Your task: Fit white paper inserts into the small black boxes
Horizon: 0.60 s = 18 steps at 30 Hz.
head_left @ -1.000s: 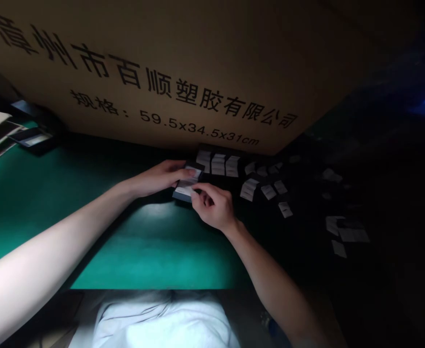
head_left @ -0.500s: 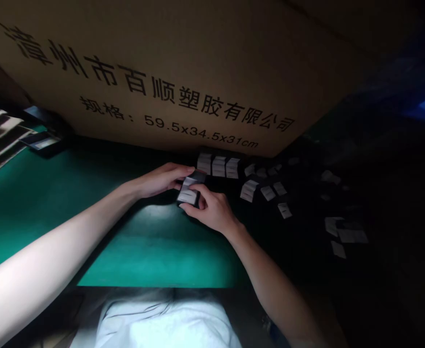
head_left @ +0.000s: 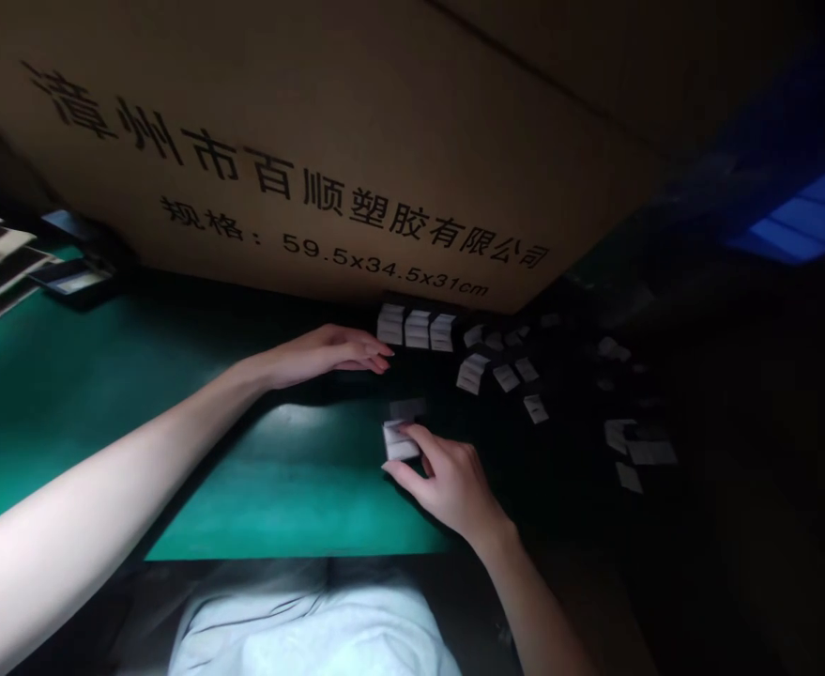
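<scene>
My right hand (head_left: 454, 474) pinches a small white-and-dark piece (head_left: 402, 440) between thumb and fingers, low over the green surface. A dark flap-like part shows at the far side of the piece; its exact kind is hard to make out in the dim light. My left hand (head_left: 334, 355) is apart from it, fingers stretched out with nothing in them. Just beyond its fingertips stands a short row of similar white-faced pieces (head_left: 418, 330), close to the cardboard box.
A large printed cardboard box (head_left: 243, 122) stands at the back of the green table (head_left: 278, 516). More white-faced pieces (head_left: 473, 374) lie scattered to the right, partly lost in shadow. A dark device with a lit screen (head_left: 74, 280) sits at the far left.
My left hand has let go of the white-and-dark piece. My right hand has drawn the piece toward me and to the right, away from the left hand.
</scene>
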Motion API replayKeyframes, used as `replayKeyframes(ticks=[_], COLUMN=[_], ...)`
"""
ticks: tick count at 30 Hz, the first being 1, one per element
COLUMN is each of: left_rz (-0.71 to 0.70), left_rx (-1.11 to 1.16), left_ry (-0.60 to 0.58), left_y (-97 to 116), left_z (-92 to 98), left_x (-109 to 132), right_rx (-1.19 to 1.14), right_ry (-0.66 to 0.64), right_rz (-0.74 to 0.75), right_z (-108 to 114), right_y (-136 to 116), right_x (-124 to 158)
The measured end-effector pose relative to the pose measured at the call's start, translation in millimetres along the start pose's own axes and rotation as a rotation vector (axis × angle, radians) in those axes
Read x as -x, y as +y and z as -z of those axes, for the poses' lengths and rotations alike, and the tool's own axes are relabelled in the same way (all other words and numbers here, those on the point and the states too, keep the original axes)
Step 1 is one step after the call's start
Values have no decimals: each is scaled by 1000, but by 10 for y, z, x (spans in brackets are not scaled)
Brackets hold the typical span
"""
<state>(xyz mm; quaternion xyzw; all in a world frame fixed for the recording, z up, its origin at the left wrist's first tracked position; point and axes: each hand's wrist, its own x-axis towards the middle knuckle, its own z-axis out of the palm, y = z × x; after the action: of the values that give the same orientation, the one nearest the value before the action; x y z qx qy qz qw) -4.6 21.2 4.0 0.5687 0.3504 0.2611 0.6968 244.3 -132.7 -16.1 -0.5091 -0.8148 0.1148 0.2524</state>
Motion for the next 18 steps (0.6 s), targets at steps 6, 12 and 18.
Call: replayKeyframes(ticks=[6,12,18], left_rz=[-34,-53,-60], left_rx=[-12,-54,-39], left_ry=[-31,7,53], left_y=[-55,-65,-75], left_z=[25,6,-7], left_x=[-43,-46,-46], right_rx=[-7,21,154], right_ry=[1,137,203], right_rz=[-311,-762,-922], right_z=[416,915,1114], right_y=[418,1008,1589], right_x=[673,1133,1026])
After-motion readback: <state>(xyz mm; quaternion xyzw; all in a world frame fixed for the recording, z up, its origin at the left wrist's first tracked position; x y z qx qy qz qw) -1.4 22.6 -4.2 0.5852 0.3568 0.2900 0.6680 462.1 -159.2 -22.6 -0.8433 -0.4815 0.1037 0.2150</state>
